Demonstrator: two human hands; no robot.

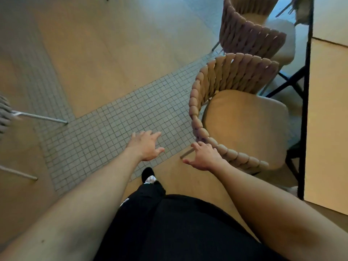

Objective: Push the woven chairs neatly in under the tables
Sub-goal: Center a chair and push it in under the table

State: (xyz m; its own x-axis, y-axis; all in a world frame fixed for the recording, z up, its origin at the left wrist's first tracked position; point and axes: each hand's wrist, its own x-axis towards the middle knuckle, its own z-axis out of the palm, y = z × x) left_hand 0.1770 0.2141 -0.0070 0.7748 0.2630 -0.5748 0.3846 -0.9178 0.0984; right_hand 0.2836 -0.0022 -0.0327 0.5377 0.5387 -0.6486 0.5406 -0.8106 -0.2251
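Nearest, at six o'clock, a dark-clothed torso and one shoe (147, 175) stand on the wood floor (98, 59). Both bare arms reach forward. The right hand (204, 157) rests against the woven back rim of the near woven chair (243, 121), fingers spread and loose, the grip not closed round the weave; whether the fingertips press it or only touch cannot be told. The left hand (146, 146) hangs over the mosaic tile strip (122, 117), its grip open and holding nothing, well apart from the chair, which lies toward three o'clock of it.

That chair's tan seat points at three o'clock, its front edge just under the counter (327, 119) with the black frame. Beyond it, at one o'clock, a second woven chair (250, 32) sits beside the first, backs almost touching. At nine o'clock, metal legs and a bit of weave of a third chair (7, 113) show at the picture's edge.

Three woven chairs are counted, and two hands. No writing or label can be read.
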